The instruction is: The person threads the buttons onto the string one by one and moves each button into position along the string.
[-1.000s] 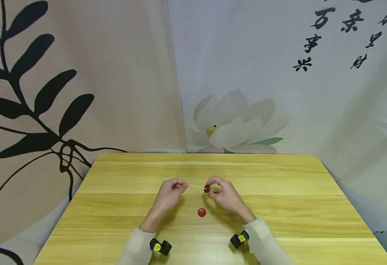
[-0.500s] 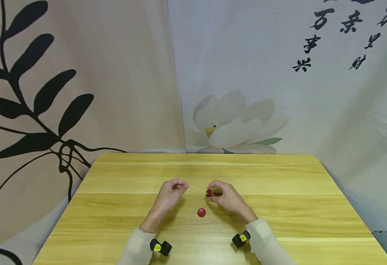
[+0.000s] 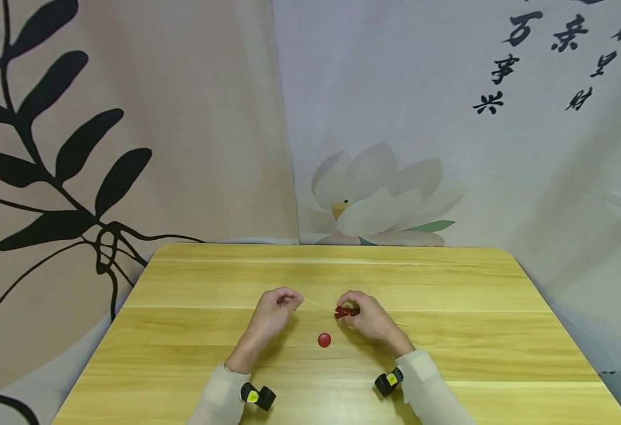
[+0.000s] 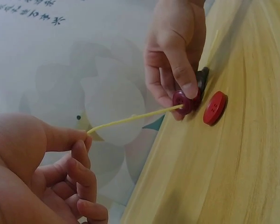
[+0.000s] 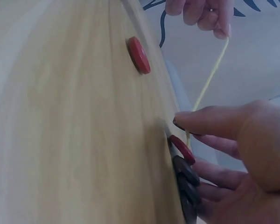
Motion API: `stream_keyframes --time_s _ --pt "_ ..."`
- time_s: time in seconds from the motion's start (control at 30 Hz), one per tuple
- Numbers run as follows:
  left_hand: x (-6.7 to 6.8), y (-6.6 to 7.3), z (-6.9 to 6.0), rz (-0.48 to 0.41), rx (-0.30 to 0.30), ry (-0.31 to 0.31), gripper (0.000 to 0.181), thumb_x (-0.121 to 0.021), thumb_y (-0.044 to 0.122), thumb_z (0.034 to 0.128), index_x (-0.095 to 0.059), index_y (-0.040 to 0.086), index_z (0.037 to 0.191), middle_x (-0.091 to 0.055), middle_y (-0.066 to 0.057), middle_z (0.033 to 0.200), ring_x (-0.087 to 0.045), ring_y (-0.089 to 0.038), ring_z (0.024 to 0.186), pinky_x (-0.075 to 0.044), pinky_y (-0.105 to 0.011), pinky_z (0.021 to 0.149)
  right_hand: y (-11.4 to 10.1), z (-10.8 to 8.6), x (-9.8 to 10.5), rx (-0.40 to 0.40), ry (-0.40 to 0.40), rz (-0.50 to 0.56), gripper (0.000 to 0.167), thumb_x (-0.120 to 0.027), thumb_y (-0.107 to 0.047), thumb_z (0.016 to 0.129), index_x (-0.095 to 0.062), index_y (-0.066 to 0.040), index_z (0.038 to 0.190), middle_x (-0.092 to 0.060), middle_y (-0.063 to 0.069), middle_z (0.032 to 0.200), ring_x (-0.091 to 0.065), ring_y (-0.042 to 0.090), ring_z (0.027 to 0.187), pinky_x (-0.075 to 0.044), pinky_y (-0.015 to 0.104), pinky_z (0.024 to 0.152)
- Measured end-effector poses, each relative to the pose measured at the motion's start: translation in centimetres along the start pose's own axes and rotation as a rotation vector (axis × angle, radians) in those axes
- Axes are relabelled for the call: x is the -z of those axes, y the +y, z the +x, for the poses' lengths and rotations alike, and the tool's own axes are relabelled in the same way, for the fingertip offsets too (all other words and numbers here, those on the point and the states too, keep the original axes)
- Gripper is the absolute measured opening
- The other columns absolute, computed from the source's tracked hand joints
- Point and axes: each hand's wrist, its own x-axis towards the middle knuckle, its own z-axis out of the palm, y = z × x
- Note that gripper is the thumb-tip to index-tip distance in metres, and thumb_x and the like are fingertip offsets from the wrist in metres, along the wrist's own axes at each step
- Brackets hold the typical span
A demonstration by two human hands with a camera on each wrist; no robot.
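Note:
My left hand (image 3: 274, 310) pinches one end of a yellow string (image 4: 130, 118) between thumb and finger. The string slants down to a dark red button (image 4: 181, 101) and passes through it. Thumb and fingers of my right hand (image 3: 366, 316) are curled about this button, low over the table. Several darker buttons (image 5: 186, 171) sit behind it in a row beside the right fingers, overlapping; their holes are hidden. A bright red button (image 3: 324, 340) lies flat on the table in front of the hands, touched by neither.
The wooden table (image 3: 209, 348) reaches back to a printed curtain (image 3: 225, 118). The string's other end (image 3: 403, 324) lies on the wood to the right of the right hand. Black cameras (image 3: 258, 396) are strapped at both sleeves.
My right hand has moved slightly right and down, bringing the dark red button along the string to the darker ones. The left hand stays nearly still, and the bright red button has not moved.

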Motion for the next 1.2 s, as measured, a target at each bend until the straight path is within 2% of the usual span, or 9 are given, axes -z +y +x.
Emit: stream_keyframes --time_s 0.1,0.27,0.53,0.7,1.0,1.2 --pt "-0.01 -0.08 -0.01 -0.005 -0.003 -0.002 0.017 -0.063 0.013 0.0967 -0.069 -0.002 0.099 -0.06 -0.006 0.084 -0.05 -0.015 0.075 -0.041 -0.024 0.063 -0.02 0.03 0.16 -0.014 -0.003 -0.011 0.024 -0.077 -0.006 0.083 -0.066 -0.017 0.102 -0.062 0.0 0.102 -0.059 0.017 0.095 -0.049 0.043 0.087" --pt "0.11 0.0 0.09 0.003 -0.008 -0.003 0.015 -0.062 0.011 0.0973 -0.069 -0.002 0.099 -0.062 -0.008 0.087 -0.051 -0.016 0.076 -0.042 -0.024 0.064 -0.08 0.24 0.33 -0.036 -0.004 -0.016 0.022 -0.077 -0.006 0.083 -0.066 -0.017 0.099 -0.063 0.0 0.103 -0.059 0.019 0.096 -0.05 0.044 0.087" --pt "0.15 0.14 0.26 0.005 0.008 -0.002 0.018 -0.063 0.014 0.0972 -0.069 -0.003 0.1 -0.06 -0.007 0.086 -0.05 -0.016 0.075 -0.04 -0.024 0.062 -0.05 0.53 0.57 -0.042 -0.008 0.009 0.023 -0.079 -0.004 0.081 -0.066 -0.015 0.097 -0.063 0.001 0.112 -0.06 0.022 0.105 -0.049 0.046 0.093" --pt "0.09 -0.05 0.08 0.005 0.028 -0.006 0.017 -0.063 0.014 0.0973 -0.069 -0.002 0.1 -0.059 -0.004 0.085 -0.049 -0.016 0.075 -0.04 -0.023 0.061 -0.05 0.17 0.55 -0.073 -0.014 0.018 0.022 -0.078 -0.003 0.082 -0.066 -0.013 0.097 -0.065 0.001 0.11 -0.061 0.022 0.104 -0.049 0.046 0.094" --pt "0.22 -0.61 0.16 0.008 0.04 -0.003 0.017 -0.063 0.014 0.097 -0.068 -0.002 0.101 -0.06 -0.008 0.087 -0.049 -0.015 0.075 -0.04 -0.023 0.061 0.2 0.06 0.59 -0.075 -0.025 0.024 0.021 -0.077 -0.003 0.083 -0.066 -0.013 0.098 -0.067 -0.001 0.102 -0.063 0.02 0.101 -0.049 0.047 0.093" --pt "0.38 -0.71 0.14 0.019 0.04 0.0 0.018 -0.063 0.016 0.0973 -0.069 -0.001 0.1 -0.059 -0.005 0.086 -0.049 -0.015 0.074 -0.039 -0.024 0.06 -0.03 0.27 0.7 -0.087 -0.018 0.025 0.02 -0.077 -0.004 0.083 -0.066 -0.013 0.098 -0.068 0.0 0.107 -0.064 0.023 0.107 -0.047 0.05 0.097"
